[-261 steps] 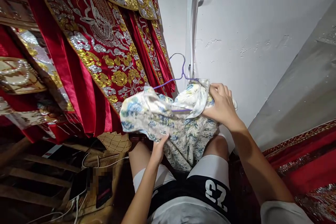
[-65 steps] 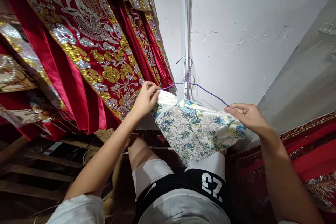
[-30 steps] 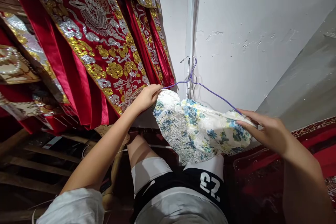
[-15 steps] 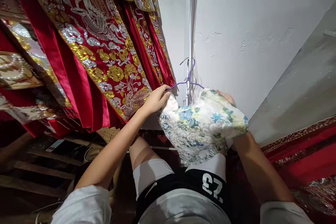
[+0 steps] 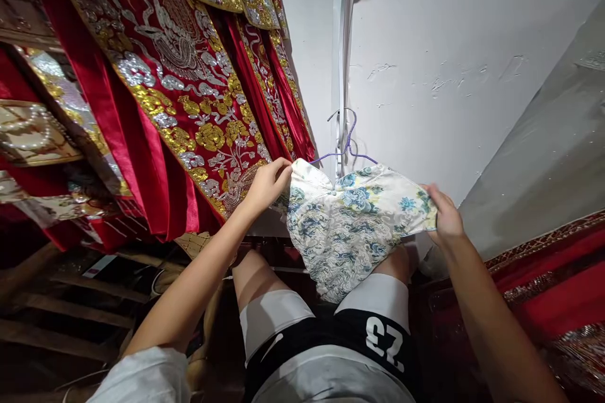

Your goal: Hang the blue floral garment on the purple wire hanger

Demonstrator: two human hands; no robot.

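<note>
A white floral garment (image 5: 354, 220) with blue flowers and short sleeves hangs on a purple wire hanger (image 5: 348, 145) in front of me. The top of the hanger shows above the neckline; its lower part is hidden inside the cloth. At the garment's left shoulder my left hand (image 5: 269, 186) pinches the fabric near the hanger's end. My right hand (image 5: 444, 213) grips the edge of the right sleeve and holds it out to the side.
Red satin costumes with gold and silver sequins (image 5: 208, 113) hang at the left. A pale wall (image 5: 425, 25) with a vertical metal strip (image 5: 343, 44) stands ahead. Wooden slats (image 5: 80, 286) lie low left, and red cloth (image 5: 558, 302) lies low right.
My right hand has come out from behind the garment to the sleeve's edge, and the sleeve is spread flatter. My left hand has shifted slightly left and stays at the shoulder.
</note>
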